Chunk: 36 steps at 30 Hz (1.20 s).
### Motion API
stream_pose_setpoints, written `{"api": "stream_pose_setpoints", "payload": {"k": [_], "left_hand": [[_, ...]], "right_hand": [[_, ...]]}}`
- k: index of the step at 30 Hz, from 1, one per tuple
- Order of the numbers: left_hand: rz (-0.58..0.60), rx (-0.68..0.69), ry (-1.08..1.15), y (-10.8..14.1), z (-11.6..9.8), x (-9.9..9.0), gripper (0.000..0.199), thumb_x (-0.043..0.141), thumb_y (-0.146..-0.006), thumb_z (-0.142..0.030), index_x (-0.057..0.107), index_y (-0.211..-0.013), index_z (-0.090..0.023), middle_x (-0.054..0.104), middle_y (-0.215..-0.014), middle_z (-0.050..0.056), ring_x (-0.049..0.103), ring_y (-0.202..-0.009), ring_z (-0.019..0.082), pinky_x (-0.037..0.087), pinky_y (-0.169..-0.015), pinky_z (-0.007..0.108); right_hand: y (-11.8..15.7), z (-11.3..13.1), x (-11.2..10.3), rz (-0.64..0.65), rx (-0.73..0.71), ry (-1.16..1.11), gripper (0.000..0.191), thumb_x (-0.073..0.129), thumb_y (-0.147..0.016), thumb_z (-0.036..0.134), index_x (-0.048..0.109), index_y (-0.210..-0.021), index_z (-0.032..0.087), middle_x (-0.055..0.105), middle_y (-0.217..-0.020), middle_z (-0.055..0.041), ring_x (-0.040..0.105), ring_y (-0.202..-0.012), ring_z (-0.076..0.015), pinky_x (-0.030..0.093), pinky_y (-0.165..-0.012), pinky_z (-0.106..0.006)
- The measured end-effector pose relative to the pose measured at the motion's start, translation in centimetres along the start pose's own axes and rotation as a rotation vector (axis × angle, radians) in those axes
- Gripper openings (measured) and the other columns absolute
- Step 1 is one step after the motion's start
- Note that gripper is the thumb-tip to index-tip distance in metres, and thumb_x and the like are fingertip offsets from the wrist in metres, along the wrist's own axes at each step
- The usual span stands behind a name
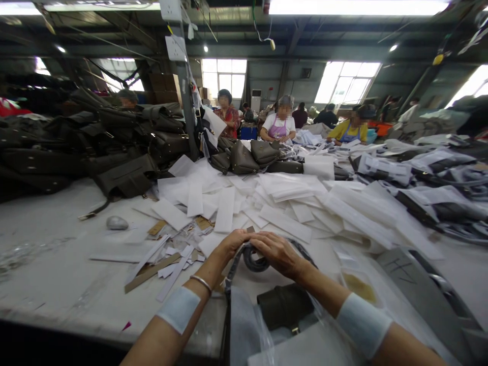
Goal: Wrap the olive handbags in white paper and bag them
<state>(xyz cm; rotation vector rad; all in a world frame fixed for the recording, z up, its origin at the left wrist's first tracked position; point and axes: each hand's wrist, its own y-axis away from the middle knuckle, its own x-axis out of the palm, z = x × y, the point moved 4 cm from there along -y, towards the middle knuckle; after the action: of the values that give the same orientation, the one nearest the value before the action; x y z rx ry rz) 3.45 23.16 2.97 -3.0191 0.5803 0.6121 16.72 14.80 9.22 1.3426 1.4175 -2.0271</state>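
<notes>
Just in front of me, a coiled dark strap (256,260) in clear wrapping stands above a dark olive bag (285,305). My left hand (237,243) is closed at the left of the coil, its fingertips partly hidden. Over the top of the coil, my right hand (277,251) bends its fingers down onto the strap, beside my left hand. White foam sheet (244,315) and clear plastic lie around the bag. A buckle (295,330) shows at its lower edge. The bag's lower part is out of view.
White foam sheets (282,188) are heaped beyond my hands, with paper and cardboard scraps (168,269) to their left. Dark bags (125,175) pile up at left, wrapped bags (446,203) at right. A grey stone-like lump (117,222) and a grey case (419,284) lie nearby. Several people work behind.
</notes>
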Motion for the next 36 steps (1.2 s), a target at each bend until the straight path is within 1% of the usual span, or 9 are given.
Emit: {"api": "stream_pose_setpoints", "payload": {"k": [6,10,12,16,19,22,25,30,36], "left_hand": [[0.013,-0.065,-0.021,1.4,0.5,0.1,0.036,0.056,-0.089,-0.045,0.067,-0.082,-0.012,0.067,-0.077,0.004,0.061,-0.068,0.015,0.047,-0.061,0.026],[-0.044,-0.052,-0.029,2.5,-0.1,0.5,0.030,0.052,-0.086,-0.043,0.066,-0.076,-0.018,0.065,-0.069,0.001,0.059,-0.063,0.015,0.041,-0.058,0.024],[-0.068,-0.044,-0.021,2.7,-0.3,0.7,0.028,0.053,-0.083,-0.043,0.065,-0.075,-0.019,0.064,-0.068,0.001,0.057,-0.063,0.015,0.040,-0.059,0.024],[-0.074,-0.043,0.045,2.7,-0.2,0.8,0.037,0.055,-0.079,-0.053,0.060,-0.068,-0.017,0.057,-0.061,-0.001,0.052,-0.059,0.014,0.038,-0.056,0.025],[-0.085,-0.041,0.111,2.8,0.0,0.7,0.040,0.056,-0.078,-0.056,0.054,-0.068,-0.018,0.049,-0.058,-0.004,0.047,-0.055,0.012,0.035,-0.053,0.024],[-0.106,-0.022,0.167,3.3,0.0,0.5,0.043,0.051,-0.082,-0.059,0.052,-0.069,-0.018,0.045,-0.058,-0.005,0.043,-0.055,0.011,0.032,-0.052,0.023],[-0.094,0.005,0.214,4.1,-0.4,0.2,0.047,0.048,-0.085,-0.061,0.054,-0.071,-0.017,0.044,-0.059,-0.005,0.041,-0.055,0.010,0.031,-0.052,0.023],[-0.070,0.040,0.270,4.9,-1.0,-0.1,0.038,0.068,-0.071,-0.052,0.056,-0.076,-0.016,0.054,-0.069,-0.003,0.048,-0.062,0.011,0.037,-0.058,0.022],[-0.100,0.027,0.282,5.0,-1.4,0.2,0.031,0.070,-0.067,-0.042,0.053,-0.076,-0.018,0.054,-0.072,-0.003,0.048,-0.064,0.011,0.038,-0.060,0.022]], "right_hand": [[0.5,-1.0,1.4,0.111,0.027,-0.025,0.025,0.050,-0.094,0.009,0.065,-0.111,0.019,0.072,-0.103,-0.0095,0.066,-0.097,-0.0209,0.053,-0.090,-0.036],[-0.6,-1.8,2.0,0.199,0.150,-0.084,0.025,0.053,-0.089,0.005,0.071,-0.099,0.020,0.072,-0.086,-0.0056,0.065,-0.079,-0.0180,0.051,-0.080,-0.031],[-1.2,-2.4,1.9,0.203,0.297,-0.175,0.023,0.057,-0.084,0.007,0.074,-0.092,0.021,0.071,-0.081,-0.0036,0.064,-0.077,-0.0174,0.049,-0.077,-0.030],[-1.2,-4.0,2.2,0.204,0.750,-0.495,0.007,0.068,-0.074,0.021,0.075,-0.073,0.019,0.067,-0.064,0.0009,0.059,-0.060,-0.0146,0.043,-0.057,-0.024],[-0.6,-4.9,2.7,0.144,0.947,-0.659,0.012,0.073,-0.069,0.029,0.070,-0.069,0.017,0.061,-0.056,0.0038,0.051,-0.053,-0.0113,0.036,-0.050,-0.022],[-0.2,-5.5,3.2,0.073,1.006,-0.716,0.025,0.080,-0.056,0.028,0.063,-0.071,0.018,0.058,-0.060,0.0054,0.050,-0.057,-0.0105,0.037,-0.052,-0.021],[0.1,-5.7,3.7,0.084,1.038,-0.875,0.039,0.085,-0.049,0.029,0.062,-0.078,0.017,0.058,-0.066,0.0051,0.051,-0.062,-0.0110,0.039,-0.056,-0.022],[0.5,-5.3,3.8,0.172,1.048,-1.038,0.036,0.083,-0.054,0.038,0.057,-0.064,0.016,0.054,-0.057,0.0060,0.047,-0.055,-0.0092,0.036,-0.054,-0.023],[0.4,-5.2,3.2,0.231,1.040,-1.018,0.031,0.080,-0.059,0.038,0.058,-0.060,0.015,0.051,-0.050,0.0065,0.039,-0.048,-0.0065,0.029,-0.048,-0.022]]}}
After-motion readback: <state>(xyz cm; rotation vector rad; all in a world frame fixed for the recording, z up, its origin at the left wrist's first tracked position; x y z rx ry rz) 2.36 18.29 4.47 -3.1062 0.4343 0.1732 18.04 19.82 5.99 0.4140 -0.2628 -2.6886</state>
